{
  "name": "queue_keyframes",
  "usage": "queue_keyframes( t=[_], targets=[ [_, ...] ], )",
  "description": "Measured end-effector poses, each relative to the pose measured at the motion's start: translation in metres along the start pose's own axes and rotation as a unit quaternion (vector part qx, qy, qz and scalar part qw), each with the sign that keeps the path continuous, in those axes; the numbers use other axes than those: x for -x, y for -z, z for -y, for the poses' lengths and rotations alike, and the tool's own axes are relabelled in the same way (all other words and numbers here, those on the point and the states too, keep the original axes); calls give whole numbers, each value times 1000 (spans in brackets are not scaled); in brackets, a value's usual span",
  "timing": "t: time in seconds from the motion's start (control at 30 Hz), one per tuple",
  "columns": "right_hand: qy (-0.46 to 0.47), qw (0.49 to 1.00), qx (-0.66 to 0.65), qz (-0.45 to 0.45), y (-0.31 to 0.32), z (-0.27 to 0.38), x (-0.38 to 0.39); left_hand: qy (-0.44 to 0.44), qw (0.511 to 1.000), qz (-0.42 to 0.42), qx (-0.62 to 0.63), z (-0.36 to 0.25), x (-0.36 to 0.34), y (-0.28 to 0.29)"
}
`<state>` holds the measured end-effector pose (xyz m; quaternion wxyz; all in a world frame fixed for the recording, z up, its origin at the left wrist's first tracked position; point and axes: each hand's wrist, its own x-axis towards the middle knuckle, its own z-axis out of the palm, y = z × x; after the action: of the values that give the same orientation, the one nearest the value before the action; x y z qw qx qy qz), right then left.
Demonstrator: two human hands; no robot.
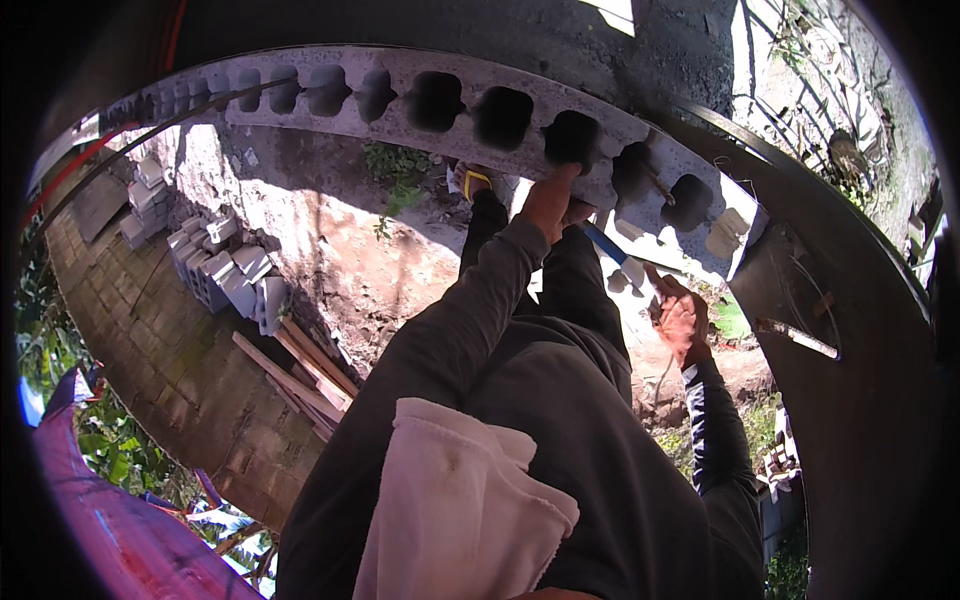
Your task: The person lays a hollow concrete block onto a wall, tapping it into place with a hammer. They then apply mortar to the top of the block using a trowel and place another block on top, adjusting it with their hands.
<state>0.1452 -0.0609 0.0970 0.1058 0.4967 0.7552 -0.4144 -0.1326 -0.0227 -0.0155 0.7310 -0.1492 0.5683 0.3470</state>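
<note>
A curved-looking row of grey hollow concrete blocks runs across the top, its dark cores facing up. My left hand is closed on the near edge of the block row, beside one of the cores. Lower and to the right, my right hand is closed, fingers curled. A blue bar-like tool with a pale end slants from beneath the left hand toward the right fingertips. Its kind is unclear, and the right-hand grip is partly hidden. A thin stick crosses a core on the right.
Loose grey blocks are piled on the left, near several wooden boards. A thin dark rod and a red line cross the upper left. A sandaled foot stands below the wall. White cloth hangs at my front.
</note>
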Motion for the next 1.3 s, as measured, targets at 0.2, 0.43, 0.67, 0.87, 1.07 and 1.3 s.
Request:
queue_keyframes(
  t=[0.2,0.43,0.67,0.87,1.07,1.3],
  targets=[
    [8,999,10,35,1,8,-1,17,996,43,-73,-14,21,5],
    [9,997,16,69,0,22,-4,-65,981,-107,-145,-67,70,73],
    [-10,989,40,143,-2,37,-21,-220,929,-295,-29,-147,46,141],
    [-4,990,37,134,-2,30,-17,-190,969,-159,-23,-165,35,137],
    [30,990,-50,129,21,37,-14,-193,974,-120,-24,-164,30,150],
    [26,961,-226,157,54,75,-25,-187,975,-119,-29,-161,8,179]
  ],
)
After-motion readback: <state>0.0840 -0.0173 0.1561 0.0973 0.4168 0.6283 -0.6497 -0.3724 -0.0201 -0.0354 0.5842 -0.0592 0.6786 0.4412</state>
